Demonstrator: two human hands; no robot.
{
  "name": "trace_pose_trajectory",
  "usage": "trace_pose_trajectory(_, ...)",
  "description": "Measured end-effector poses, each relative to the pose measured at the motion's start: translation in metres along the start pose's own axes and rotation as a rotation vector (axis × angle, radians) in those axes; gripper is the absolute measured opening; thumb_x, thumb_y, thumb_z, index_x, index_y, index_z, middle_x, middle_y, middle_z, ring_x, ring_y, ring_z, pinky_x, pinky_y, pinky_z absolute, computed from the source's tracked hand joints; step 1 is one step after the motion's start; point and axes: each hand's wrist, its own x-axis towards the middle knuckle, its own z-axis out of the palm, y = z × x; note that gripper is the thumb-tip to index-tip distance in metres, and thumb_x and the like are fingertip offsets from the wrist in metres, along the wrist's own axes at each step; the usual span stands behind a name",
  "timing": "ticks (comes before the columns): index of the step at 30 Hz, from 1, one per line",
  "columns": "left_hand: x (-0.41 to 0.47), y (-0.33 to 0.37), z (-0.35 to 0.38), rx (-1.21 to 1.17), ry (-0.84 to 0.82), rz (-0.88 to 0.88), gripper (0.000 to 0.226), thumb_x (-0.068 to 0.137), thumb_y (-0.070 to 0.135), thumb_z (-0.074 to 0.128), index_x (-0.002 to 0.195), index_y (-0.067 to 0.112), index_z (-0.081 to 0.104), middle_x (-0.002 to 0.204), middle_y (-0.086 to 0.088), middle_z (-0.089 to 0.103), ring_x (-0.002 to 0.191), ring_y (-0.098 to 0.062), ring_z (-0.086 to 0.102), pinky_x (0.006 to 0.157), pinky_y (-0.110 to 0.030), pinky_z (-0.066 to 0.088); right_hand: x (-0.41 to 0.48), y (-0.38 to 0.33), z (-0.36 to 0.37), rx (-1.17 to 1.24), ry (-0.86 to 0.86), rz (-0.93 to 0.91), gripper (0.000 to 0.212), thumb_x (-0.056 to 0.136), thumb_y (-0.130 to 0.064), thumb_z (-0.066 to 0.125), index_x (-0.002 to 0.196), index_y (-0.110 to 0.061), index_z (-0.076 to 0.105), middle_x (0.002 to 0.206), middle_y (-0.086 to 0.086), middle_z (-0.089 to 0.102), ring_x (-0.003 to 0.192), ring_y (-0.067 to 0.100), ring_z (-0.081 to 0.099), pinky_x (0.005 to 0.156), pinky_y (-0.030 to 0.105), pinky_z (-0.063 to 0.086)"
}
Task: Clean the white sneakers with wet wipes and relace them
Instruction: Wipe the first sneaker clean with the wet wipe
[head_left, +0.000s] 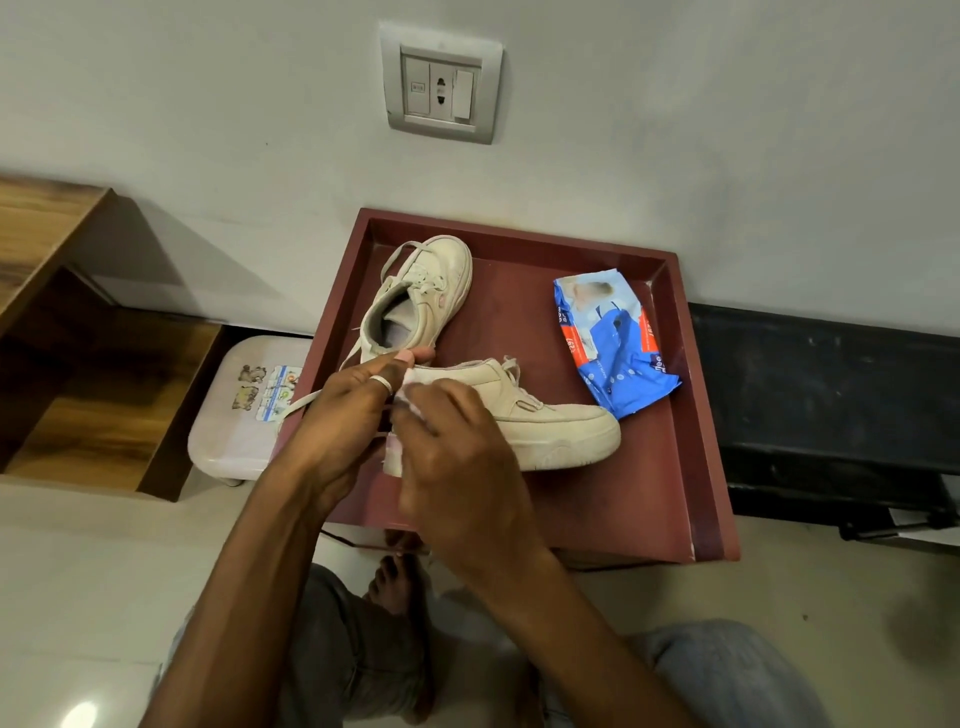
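Note:
Two off-white sneakers rest on a dark red tray-top table (660, 467). The far sneaker (431, 291) points toward the wall, its laces loose and trailing off the left edge. The near sneaker (550, 421) lies with its toe to the right. My left hand (343, 415) grips the heel end of the near sneaker, a ring on one finger. My right hand (457, 452) presses a white wet wipe (410, 395) against the heel side of that sneaker; most of the wipe is hidden under my fingers. A blue wet wipes pack (613, 343) lies at the table's right.
A white plastic stool (244, 415) stands left of the table, next to a wooden shelf unit (78, 364). A wall socket (441, 88) sits above. A black case (831, 405) lies on the floor at right. My knees and bare foot are below the table's edge.

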Motion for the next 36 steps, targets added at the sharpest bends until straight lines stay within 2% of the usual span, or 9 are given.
trace_pose_trajectory(2,-0.001,0.0,0.0,-0.007,-0.005,-0.002,0.031,0.108,0.025,0.044,0.121,0.023,0.073,0.108,-0.002,0.078,0.095,-0.014,0.075,0.084,-0.035,0.059,0.003,0.006,-0.001,0.015,-0.002,-0.049,0.03,0.092,-0.011,0.05,0.114,-0.006,0.069,0.117,0.009,0.065,0.114,0.022,0.054,0.097,0.033,0.048)
trace_pose_trajectory(6,0.0,0.0,0.001,0.043,0.005,0.004,0.031,0.108,0.03,0.045,0.118,0.026,0.074,0.105,0.001,0.079,0.087,-0.014,0.075,0.08,-0.038,0.059,0.009,0.022,-0.006,0.047,0.193,0.179,0.037,0.089,-0.012,0.044,0.112,-0.003,0.071,0.113,0.01,0.067,0.108,0.025,0.058,0.095,0.036,0.05)
trace_pose_trajectory(11,0.001,0.0,0.001,0.015,0.007,0.016,0.03,0.108,0.027,0.046,0.119,0.022,0.073,0.108,-0.003,0.078,0.094,-0.015,0.074,0.087,-0.037,0.058,0.0,0.008,-0.002,0.018,-0.021,-0.054,0.034,0.091,-0.009,0.046,0.115,-0.004,0.069,0.116,0.01,0.066,0.112,0.023,0.056,0.099,0.034,0.047)
trace_pose_trajectory(15,0.002,-0.003,0.0,0.07,0.021,0.015,0.03,0.107,0.034,0.046,0.118,0.029,0.073,0.108,0.001,0.078,0.097,-0.019,0.074,0.085,-0.042,0.059,0.009,0.04,-0.011,0.031,0.278,0.253,0.029,0.084,-0.001,0.057,0.108,-0.003,0.073,0.105,0.01,0.071,0.101,0.026,0.063,0.096,0.036,0.05)
trace_pose_trajectory(21,0.004,-0.004,0.0,0.064,0.022,0.047,0.03,0.107,0.03,0.046,0.119,0.024,0.072,0.106,0.002,0.079,0.088,-0.012,0.076,0.067,-0.029,0.062,-0.003,0.025,-0.003,0.031,0.074,0.001,0.035,0.092,-0.008,0.046,0.118,-0.001,0.068,0.118,0.013,0.067,0.112,0.026,0.059,0.1,0.036,0.048)
trace_pose_trajectory(24,0.005,-0.005,-0.001,0.102,0.031,0.048,0.03,0.107,0.033,0.046,0.118,0.028,0.073,0.108,0.002,0.078,0.097,-0.017,0.074,0.079,-0.039,0.061,0.001,0.057,-0.011,0.071,0.202,0.2,0.03,0.085,-0.002,0.059,0.111,-0.006,0.073,0.109,0.008,0.071,0.101,0.024,0.064,0.09,0.037,0.052)
trace_pose_trajectory(26,0.005,-0.006,0.0,0.109,0.027,0.062,0.029,0.107,0.032,0.046,0.116,0.028,0.073,0.108,0.004,0.078,0.097,-0.014,0.074,0.076,-0.033,0.06,0.0,0.066,-0.017,0.073,0.242,0.381,0.029,0.086,-0.007,0.058,0.11,-0.009,0.074,0.106,0.005,0.073,0.095,0.023,0.067,0.083,0.037,0.055)
trace_pose_trajectory(32,0.009,-0.008,0.001,0.1,0.074,0.041,0.029,0.108,0.027,0.045,0.114,0.022,0.073,0.104,0.001,0.078,0.089,-0.013,0.072,0.064,-0.025,0.056,-0.004,0.04,-0.015,0.079,0.118,0.08,0.033,0.086,0.001,0.059,0.117,-0.004,0.07,0.116,0.009,0.068,0.111,0.02,0.061,0.098,0.027,0.049)
trace_pose_trajectory(36,0.01,-0.008,0.002,0.13,0.079,0.064,0.029,0.108,0.029,0.045,0.112,0.024,0.074,0.106,0.001,0.077,0.095,-0.014,0.072,0.073,-0.029,0.056,-0.001,0.069,-0.02,0.111,0.203,0.281,0.03,0.086,-0.002,0.058,0.112,-0.007,0.073,0.11,0.006,0.072,0.101,0.019,0.067,0.09,0.027,0.053)
